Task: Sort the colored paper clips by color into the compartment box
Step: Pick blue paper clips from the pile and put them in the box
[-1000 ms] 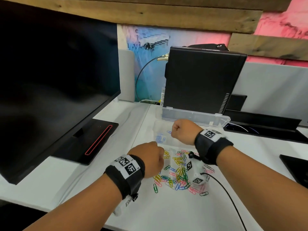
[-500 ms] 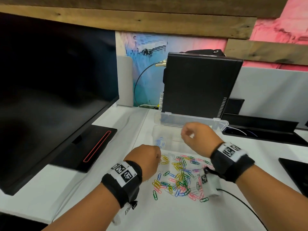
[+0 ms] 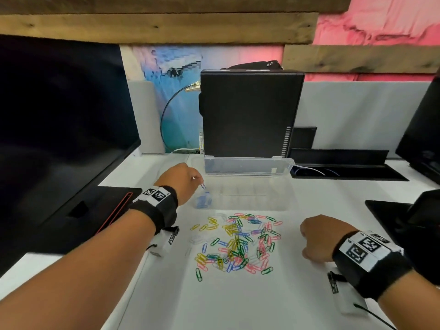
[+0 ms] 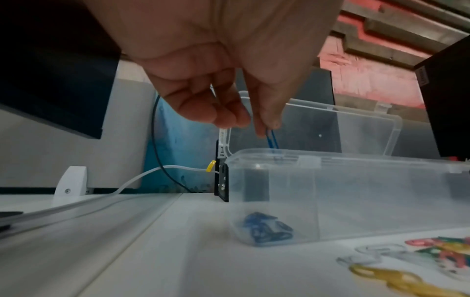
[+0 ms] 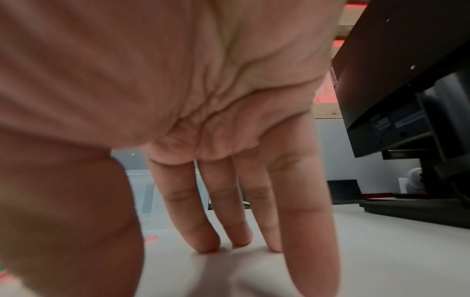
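Both hands have parted: the left hand (image 3: 183,182) pinches a blue wire paper clip (image 3: 203,186) above the clear plastic compartment box's (image 3: 250,206) blue-filled corner, the right hand (image 3: 316,241) rests straight-fingered on the white worktop (image 3: 238,301), a mixed coloured paper-clip pile (image 3: 238,244) unsorted.

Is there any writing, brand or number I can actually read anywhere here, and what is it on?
No text here can be read.
Wristbands: black-and-white square code patterns, no letters.
Monitor back: printed labels, too blurred.
Computer: sticker at its lower left edge, too small.

Open compartment box (image 3: 247,203) reachable from above; computer case (image 3: 250,115) blocks behind.
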The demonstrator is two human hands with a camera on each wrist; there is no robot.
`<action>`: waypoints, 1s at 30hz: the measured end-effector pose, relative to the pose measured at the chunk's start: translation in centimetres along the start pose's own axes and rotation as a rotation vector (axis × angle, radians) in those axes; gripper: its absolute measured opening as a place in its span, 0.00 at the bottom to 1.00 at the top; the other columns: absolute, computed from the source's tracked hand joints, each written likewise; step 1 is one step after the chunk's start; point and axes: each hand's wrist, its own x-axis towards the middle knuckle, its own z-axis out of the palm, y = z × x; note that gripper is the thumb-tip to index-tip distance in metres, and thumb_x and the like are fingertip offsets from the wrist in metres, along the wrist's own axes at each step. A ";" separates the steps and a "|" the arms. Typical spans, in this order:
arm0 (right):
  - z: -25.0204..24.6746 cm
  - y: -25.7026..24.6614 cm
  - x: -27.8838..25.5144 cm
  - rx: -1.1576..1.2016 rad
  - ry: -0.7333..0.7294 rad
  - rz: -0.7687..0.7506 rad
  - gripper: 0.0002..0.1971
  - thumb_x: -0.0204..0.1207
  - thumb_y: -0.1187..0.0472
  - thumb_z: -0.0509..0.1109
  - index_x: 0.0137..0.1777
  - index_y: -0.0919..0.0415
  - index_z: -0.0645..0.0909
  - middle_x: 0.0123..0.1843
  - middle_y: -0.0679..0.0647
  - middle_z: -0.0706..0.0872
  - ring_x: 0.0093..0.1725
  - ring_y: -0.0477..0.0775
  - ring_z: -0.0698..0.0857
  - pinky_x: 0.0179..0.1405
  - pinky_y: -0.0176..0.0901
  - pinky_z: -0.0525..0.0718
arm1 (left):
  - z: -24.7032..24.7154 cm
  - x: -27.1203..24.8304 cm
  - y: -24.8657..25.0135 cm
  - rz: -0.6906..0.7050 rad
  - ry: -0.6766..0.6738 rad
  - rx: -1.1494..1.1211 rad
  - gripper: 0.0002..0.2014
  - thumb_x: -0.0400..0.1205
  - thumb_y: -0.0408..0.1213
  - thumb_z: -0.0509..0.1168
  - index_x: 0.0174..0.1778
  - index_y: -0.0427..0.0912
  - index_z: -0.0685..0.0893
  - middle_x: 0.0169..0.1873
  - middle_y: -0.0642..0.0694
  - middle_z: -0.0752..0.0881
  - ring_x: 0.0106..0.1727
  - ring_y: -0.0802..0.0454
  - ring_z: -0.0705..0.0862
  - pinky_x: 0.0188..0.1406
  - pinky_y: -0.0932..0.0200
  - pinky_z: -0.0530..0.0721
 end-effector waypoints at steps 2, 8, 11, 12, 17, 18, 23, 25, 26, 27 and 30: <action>0.2 0.2 -0.1 0.021 0.007 0.011 0.19 0.72 0.50 0.70 0.62 0.53 0.81 0.59 0.49 0.86 0.55 0.52 0.86 0.55 0.42 0.85 | -0.1 0.0 0.5 0.029 -0.021 0.032 0.12 0.86 0.48 0.61 0.54 0.57 0.90 0.54 0.47 0.83 0.54 0.46 0.84 0.58 0.54 0.82; -0.5 0.3 -0.7 0.000 -0.024 -0.004 0.13 0.70 0.48 0.73 0.50 0.54 0.82 0.51 0.49 0.86 0.50 0.53 0.86 0.49 0.43 0.86 | -0.7 -4.5 1.1 0.148 -0.093 0.049 0.05 0.82 0.46 0.66 0.44 0.55 0.87 0.43 0.55 0.86 0.46 0.53 0.84 0.49 0.59 0.82; -1.1 -0.5 -0.3 -0.069 -0.017 -0.025 0.13 0.68 0.52 0.74 0.33 0.54 0.73 0.37 0.48 0.82 0.39 0.52 0.84 0.40 0.41 0.84 | -0.2 -7.4 0.7 0.178 -0.345 0.219 0.07 0.79 0.51 0.68 0.47 0.55 0.89 0.42 0.59 0.85 0.45 0.57 0.82 0.45 0.63 0.78; -1.3 -0.7 -0.2 -0.085 -0.019 -0.023 0.13 0.67 0.53 0.75 0.34 0.55 0.73 0.36 0.48 0.81 0.38 0.52 0.84 0.38 0.41 0.83 | 0.0 -8.0 0.4 0.174 -0.385 0.263 0.09 0.79 0.53 0.68 0.50 0.57 0.88 0.44 0.60 0.84 0.46 0.58 0.81 0.46 0.63 0.77; -1.7 -1.7 -0.4 -0.112 -0.041 -0.023 0.12 0.71 0.58 0.75 0.48 0.55 0.74 0.36 0.48 0.77 0.43 0.54 0.82 0.40 0.42 0.80 | 1.0 -9.3 -1.3 0.126 -0.452 0.244 0.21 0.79 0.52 0.69 0.70 0.65 0.80 0.53 0.62 0.82 0.53 0.59 0.80 0.57 0.64 0.76; -1.7 -1.8 -0.5 -0.108 -0.033 -0.021 0.11 0.71 0.58 0.74 0.48 0.55 0.74 0.36 0.48 0.77 0.43 0.53 0.82 0.40 0.42 0.80 | 1.0 -9.4 -1.4 0.123 -0.466 0.235 0.20 0.78 0.52 0.69 0.67 0.65 0.81 0.52 0.62 0.82 0.53 0.59 0.80 0.57 0.64 0.77; -1.8 -1.8 -0.9 -0.075 -0.005 0.006 0.08 0.73 0.59 0.70 0.46 0.55 0.73 0.36 0.48 0.78 0.35 0.48 0.78 0.40 0.41 0.81 | 0.9 -9.7 -1.1 0.150 -0.452 0.263 0.04 0.78 0.47 0.69 0.46 0.55 0.87 0.48 0.58 0.85 0.50 0.57 0.83 0.54 0.60 0.82; -2.0 -2.4 -0.9 -0.061 0.044 -0.006 0.05 0.75 0.58 0.68 0.46 0.54 0.73 0.37 0.47 0.78 0.37 0.49 0.80 0.40 0.42 0.82 | 1.0 -9.6 -1.1 0.148 -0.448 0.263 0.03 0.79 0.45 0.68 0.44 0.54 0.86 0.47 0.57 0.85 0.49 0.56 0.83 0.52 0.60 0.82; -2.1 -3.0 -0.8 -0.044 0.102 -0.042 0.04 0.77 0.57 0.67 0.47 0.53 0.74 0.38 0.48 0.79 0.39 0.51 0.81 0.39 0.42 0.82 | 1.0 -9.5 -1.1 0.144 -0.452 0.264 0.03 0.79 0.44 0.67 0.43 0.53 0.86 0.47 0.57 0.85 0.49 0.55 0.83 0.51 0.60 0.81; -2.2 -3.9 -0.6 -0.019 0.177 -0.099 0.02 0.78 0.57 0.65 0.47 0.52 0.74 0.39 0.49 0.80 0.40 0.53 0.81 0.39 0.43 0.81 | 1.1 -9.6 -1.1 0.140 -0.460 0.271 0.04 0.80 0.43 0.65 0.44 0.53 0.85 0.48 0.56 0.84 0.49 0.54 0.83 0.50 0.61 0.81; -2.8 -8.1 0.3 0.068 0.388 -0.356 0.03 0.78 0.59 0.61 0.46 0.52 0.75 0.40 0.52 0.82 0.39 0.58 0.81 0.35 0.44 0.78 | 1.2 -9.9 -0.9 0.149 -0.459 0.326 0.07 0.83 0.40 0.60 0.50 0.48 0.83 0.50 0.51 0.84 0.49 0.51 0.82 0.47 0.60 0.78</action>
